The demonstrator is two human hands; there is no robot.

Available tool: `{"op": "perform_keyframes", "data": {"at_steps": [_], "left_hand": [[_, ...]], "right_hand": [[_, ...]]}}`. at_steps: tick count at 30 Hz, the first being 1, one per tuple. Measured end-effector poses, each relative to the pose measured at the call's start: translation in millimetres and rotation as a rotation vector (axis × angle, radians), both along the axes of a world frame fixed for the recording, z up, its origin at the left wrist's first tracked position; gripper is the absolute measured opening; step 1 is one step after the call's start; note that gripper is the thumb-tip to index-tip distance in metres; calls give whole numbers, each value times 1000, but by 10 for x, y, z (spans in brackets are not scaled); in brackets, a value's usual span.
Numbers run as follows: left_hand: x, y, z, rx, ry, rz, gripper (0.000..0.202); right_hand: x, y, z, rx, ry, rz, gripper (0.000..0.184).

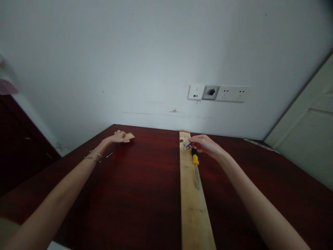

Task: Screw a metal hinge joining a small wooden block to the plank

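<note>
At the far left of the dark red table, my left hand (120, 136) is closed on a small flat piece of wood (129, 136). My right hand (204, 144) pinches a small silver metal hinge-like plate (188, 144) above the far end of a long wooden board (194, 211). Small screw-like bits (184, 146) show at the plate's left edge. Just below my right fingers lies a screwdriver (195, 161) with a black and yellow handle, its shaft pointing toward me along the board's right side.
A thin dark metal piece (109, 155) lies on the table (145, 180) near my left wrist. The white wall (156, 69) with a row of sockets (218, 93) rises behind the table. A flat strip (261, 146) lies at the far right, beside a pale door (309, 128).
</note>
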State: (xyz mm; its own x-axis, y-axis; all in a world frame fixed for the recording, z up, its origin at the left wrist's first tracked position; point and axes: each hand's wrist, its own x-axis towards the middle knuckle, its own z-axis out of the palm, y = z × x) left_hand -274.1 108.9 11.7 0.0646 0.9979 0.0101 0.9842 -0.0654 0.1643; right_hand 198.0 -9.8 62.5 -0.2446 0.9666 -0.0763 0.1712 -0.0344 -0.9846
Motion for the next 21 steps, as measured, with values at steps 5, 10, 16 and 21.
{"op": "perform_keyframes", "data": {"at_steps": [5, 10, 16, 21], "left_hand": [[-200, -26, -112, -151, 55, 35, 90], [-231, -10, -131, -193, 70, 11, 93], [44, 152, 63, -139, 145, -14, 86], [984, -11, 329, -48, -191, -381, 62]], "right_hand": [[-17, -19, 4, -7, -22, -1, 26], [-33, -44, 29, -5, -9, 18, 24], [-30, -55, 44, 22, -7, 6, 26], [-49, -78, 57, 42, -14, 36, 29]]}}
